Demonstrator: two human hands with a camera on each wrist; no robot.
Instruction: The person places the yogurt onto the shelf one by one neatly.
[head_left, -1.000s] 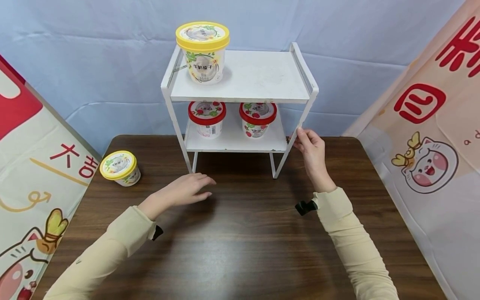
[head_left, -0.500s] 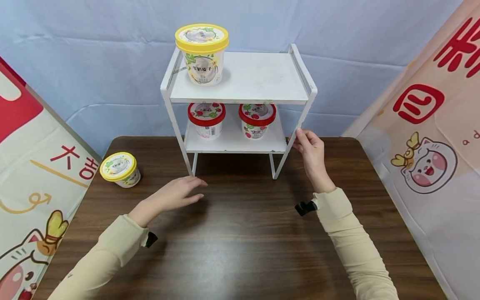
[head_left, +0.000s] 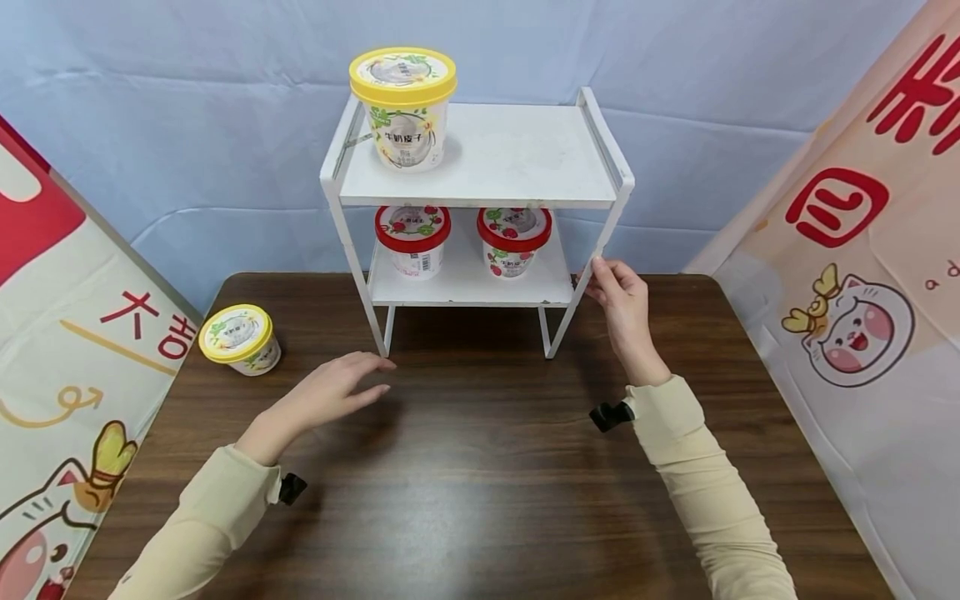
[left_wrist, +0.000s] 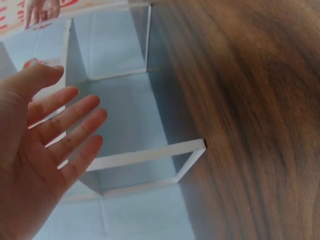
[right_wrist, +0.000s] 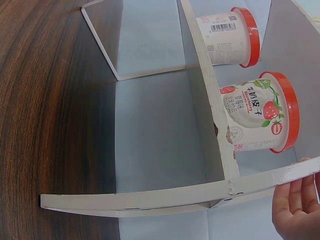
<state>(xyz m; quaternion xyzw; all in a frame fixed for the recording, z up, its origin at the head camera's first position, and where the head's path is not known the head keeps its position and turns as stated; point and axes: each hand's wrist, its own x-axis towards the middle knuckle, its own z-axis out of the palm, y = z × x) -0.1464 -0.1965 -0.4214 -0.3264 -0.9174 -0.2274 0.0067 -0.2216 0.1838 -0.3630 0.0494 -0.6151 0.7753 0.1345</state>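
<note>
A white two-tier shelf rack (head_left: 525,154) stands at the back of the table. My right hand (head_left: 626,310) holds its right upright, thumb in front; in the right wrist view the fingers (right_wrist: 296,197) bend round the frame. My left hand (head_left: 322,396) hovers above the table, left of the rack's front legs, fingers spread and holding nothing. On the top tier, at the left, stands a yellow-lidded tub (head_left: 405,137). Two red-lidded tubs sit on the lower tier, a left one (head_left: 412,242) and a right strawberry-printed one (head_left: 514,242).
Another yellow-lidded tub (head_left: 240,337) stands on the brown wooden table (head_left: 465,467), near its left edge. A light blue cloth (head_left: 712,92) hangs behind the rack. Printed banners flank the table, the right one (head_left: 840,350) showing a cartoon cat.
My left hand has drawn back toward the lower left, away from the rack's front leg. The right hand keeps its hold on the upright; rack and tubs stay where they were.
</note>
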